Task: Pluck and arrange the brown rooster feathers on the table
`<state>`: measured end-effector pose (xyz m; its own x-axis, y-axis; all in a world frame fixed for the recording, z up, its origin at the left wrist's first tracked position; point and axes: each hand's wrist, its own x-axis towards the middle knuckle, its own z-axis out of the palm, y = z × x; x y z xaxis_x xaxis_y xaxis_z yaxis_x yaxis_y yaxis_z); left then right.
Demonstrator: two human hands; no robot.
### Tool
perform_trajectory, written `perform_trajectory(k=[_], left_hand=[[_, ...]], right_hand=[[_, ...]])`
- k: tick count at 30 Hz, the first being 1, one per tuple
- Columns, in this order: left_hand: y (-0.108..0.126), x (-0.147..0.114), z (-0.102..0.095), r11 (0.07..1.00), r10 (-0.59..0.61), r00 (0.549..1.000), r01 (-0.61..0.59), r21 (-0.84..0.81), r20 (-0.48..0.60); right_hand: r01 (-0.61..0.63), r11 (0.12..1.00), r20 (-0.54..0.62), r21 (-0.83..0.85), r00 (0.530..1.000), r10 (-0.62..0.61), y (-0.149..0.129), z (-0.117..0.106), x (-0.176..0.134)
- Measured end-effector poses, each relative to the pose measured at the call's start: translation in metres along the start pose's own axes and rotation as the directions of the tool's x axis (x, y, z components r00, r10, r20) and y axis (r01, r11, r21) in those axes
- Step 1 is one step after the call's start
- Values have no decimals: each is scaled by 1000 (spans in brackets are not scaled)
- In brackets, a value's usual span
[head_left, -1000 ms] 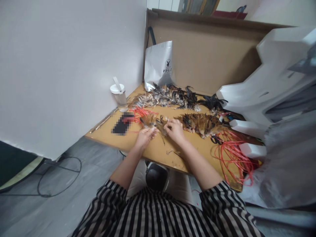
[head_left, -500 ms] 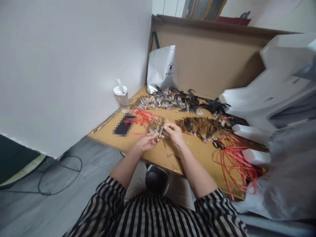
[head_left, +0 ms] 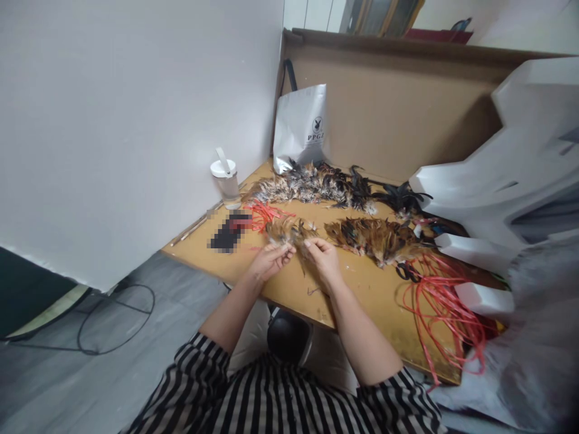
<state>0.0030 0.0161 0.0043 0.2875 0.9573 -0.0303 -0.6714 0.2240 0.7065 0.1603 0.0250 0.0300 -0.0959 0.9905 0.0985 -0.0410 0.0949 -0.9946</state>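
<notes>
Both my hands meet over the front part of the table, among brown feathers (head_left: 281,230). My left hand (head_left: 272,261) is closed in a pinch on some of them, thumb and index finger together at their base. Just to its right, my right hand (head_left: 324,260) pinches feathers too, its thumb against the index finger. Fine detail between the fingertips is too small to make out. A row of brown and black feathers (head_left: 377,236) lies right of my right hand. Behind, a long pile of mottled feathers (head_left: 312,184) runs across the table.
Red plastic strips (head_left: 266,214) lie behind my left hand, with more red strips (head_left: 446,301) at the table's right, near black scissors (head_left: 407,272). A lidded cup (head_left: 226,184) and silver bag (head_left: 298,129) stand at the back left. White foam (head_left: 479,135) leans at right.
My right hand has shifted slightly lower relative to the left, and its fingertips have drawn a little away from it. The whole view has moved slightly.
</notes>
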Motion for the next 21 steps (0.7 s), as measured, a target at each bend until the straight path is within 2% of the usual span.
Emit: perform_trajectory(k=[5,7,12,15,21], left_hand=[[-7,0,3,954,25,999,-38,298,45],[-7,0,4,932,31,998,-50,359,58],[-6,0,4,951,8,1000,-4,309,-11],[-5,1,2,957,-20,998,37,286,-63],[-6,1,2,948,-73,995,89,306,-64]], right_hand=[[-127,976,132,176,986,104,0,9,-2],[-150,965,147,217,982,119,0,10,-1],[-174,948,42,266,985,169,1,5,1],[-156,946,55,286,988,146,2,4,2],[-92,968,-2,234,995,95,5,8,2]])
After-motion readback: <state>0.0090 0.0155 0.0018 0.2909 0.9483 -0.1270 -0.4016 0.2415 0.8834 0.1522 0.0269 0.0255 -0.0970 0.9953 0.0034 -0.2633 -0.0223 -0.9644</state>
